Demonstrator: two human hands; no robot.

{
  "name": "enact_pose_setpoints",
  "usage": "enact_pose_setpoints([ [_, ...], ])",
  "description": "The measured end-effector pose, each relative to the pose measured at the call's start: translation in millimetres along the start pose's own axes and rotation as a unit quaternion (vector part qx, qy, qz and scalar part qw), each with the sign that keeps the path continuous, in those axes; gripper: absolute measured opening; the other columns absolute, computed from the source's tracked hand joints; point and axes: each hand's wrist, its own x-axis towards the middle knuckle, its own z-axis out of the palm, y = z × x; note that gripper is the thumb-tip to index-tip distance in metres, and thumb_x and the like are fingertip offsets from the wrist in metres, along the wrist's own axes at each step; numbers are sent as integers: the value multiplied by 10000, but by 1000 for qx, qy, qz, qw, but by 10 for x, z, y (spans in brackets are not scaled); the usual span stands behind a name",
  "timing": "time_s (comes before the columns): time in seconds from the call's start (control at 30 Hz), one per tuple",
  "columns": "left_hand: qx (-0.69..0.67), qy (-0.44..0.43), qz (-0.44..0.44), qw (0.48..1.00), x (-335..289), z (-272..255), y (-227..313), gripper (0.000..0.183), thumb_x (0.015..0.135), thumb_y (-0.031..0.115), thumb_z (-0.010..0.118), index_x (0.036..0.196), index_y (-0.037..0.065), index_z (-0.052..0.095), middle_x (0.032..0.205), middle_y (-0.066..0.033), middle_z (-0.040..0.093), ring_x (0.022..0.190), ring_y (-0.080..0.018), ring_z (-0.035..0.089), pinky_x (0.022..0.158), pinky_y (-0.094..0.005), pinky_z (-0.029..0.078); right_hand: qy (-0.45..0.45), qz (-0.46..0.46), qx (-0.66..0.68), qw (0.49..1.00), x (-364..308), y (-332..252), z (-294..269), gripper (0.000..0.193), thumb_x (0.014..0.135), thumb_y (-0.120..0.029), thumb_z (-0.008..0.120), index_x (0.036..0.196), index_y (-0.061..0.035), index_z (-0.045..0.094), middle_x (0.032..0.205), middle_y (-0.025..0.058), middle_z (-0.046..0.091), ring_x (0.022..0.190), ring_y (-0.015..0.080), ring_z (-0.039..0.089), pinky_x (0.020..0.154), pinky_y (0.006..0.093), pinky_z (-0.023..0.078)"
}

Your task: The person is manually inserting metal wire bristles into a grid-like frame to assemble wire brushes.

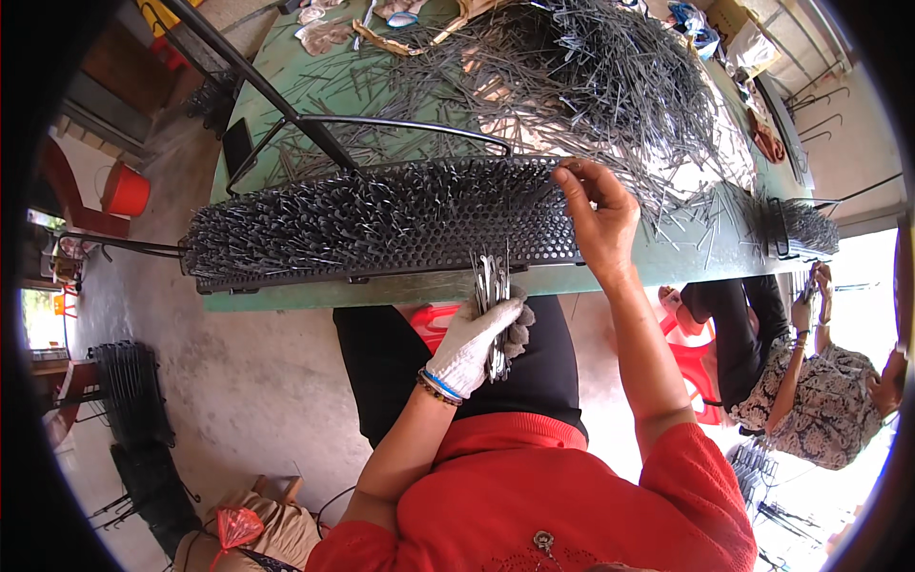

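Note:
My left hand (pixel 467 351), in a white knitted glove, is wrapped round a bundle of thin metal pins (pixel 492 278) that stands upright over my lap. My bare right hand (pixel 606 217) is above the right end of a long black perforated rack (pixel 534 250), thumb and forefinger pinched together. Whatever lies between those fingertips is too small to make out. Dark pins (pixel 315 221) stick up densely from the holes along the left and middle of the rack. Toward its right end and front, bare holes show.
The rack lies along the near edge of a green table (pixel 315 297). A large heap of loose pins (pixel 620 76) covers the far right. A black bar frame (pixel 257 86) rises at the left. A co-worker (pixel 810 381) sits at the right beside another rack (pixel 805 229). A red bucket (pixel 125 190) stands left.

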Motion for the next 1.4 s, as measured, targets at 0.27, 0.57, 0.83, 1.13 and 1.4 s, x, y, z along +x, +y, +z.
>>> enact_pose_setpoints([
  [0.27,13,3,3,1000,-3,-9,-11,159,927,130,573,1067,55,569,827,-69,646,624,-101,604,495,-214,474,-32,-134,-66,988,27,-177,9,147,814,-32,711,953,-15,665,824,67,679,621,99,589,575,231,472],
  [0.57,18,12,3,1000,-5,-24,-16,163,925,138,579,1069,60,574,826,-66,649,625,-102,609,496,-214,475,-64,-143,-55,986,12,-30,84,176,808,-28,712,976,-18,663,843,66,676,636,113,599,584,241,486],
  [0.83,10,12,5,1000,-6,-34,-19,157,925,139,581,1054,51,587,819,-65,655,616,-102,616,489,-217,482,-67,-121,-49,989,-16,-53,110,302,798,-21,714,1092,-50,650,857,53,680,642,106,605,578,228,493],
  [1.13,11,13,4,1000,-5,-39,-28,157,923,135,581,1055,50,587,818,-64,656,609,-100,613,487,-217,484,-42,-138,-70,987,-69,-21,130,352,804,6,704,1143,-59,633,851,62,682,661,112,632,579,258,522],
  [1.4,1,-4,3,1000,-29,-19,-10,159,923,132,578,1067,63,578,814,-58,653,610,-96,611,488,-214,480,4,-226,-136,965,-96,83,158,335,807,3,703,1130,-62,640,867,75,693,677,130,652,568,249,523],
])
